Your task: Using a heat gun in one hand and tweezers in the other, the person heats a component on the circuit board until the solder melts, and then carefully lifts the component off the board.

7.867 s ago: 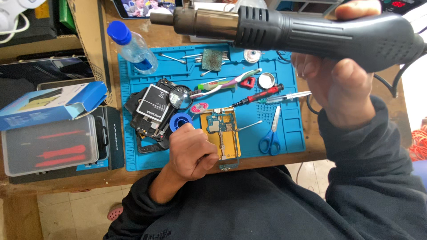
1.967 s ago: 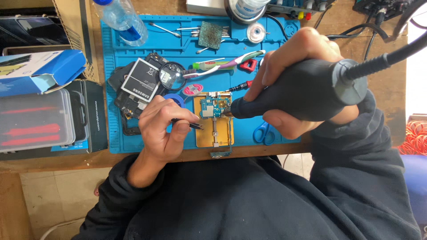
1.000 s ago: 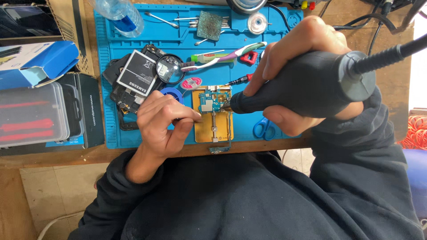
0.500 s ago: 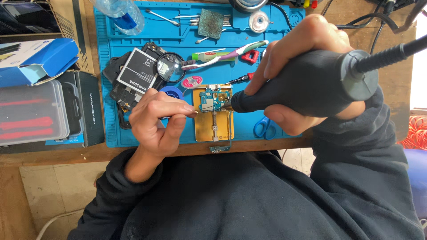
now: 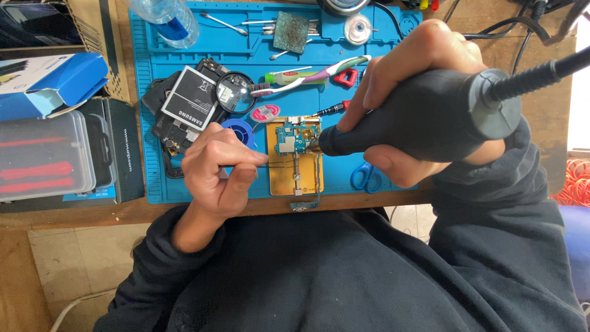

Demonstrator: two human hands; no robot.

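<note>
The left hand [image 5: 215, 166] curls nearest, its grip pinched on thin tweezers [image 5: 278, 165] pointing at the circuit board [image 5: 295, 136] clamped on a gold holder [image 5: 295, 175]. Beyond, the right hand [image 5: 412, 92] wraps the black hot-air gun [image 5: 418, 117], nozzle at the board.

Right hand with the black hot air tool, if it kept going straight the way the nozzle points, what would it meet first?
The right hand aims the black hot air tool leftward, so it would likely first meet the small circuit board clamped on the gold holder. The height above the board is unclear.
</note>
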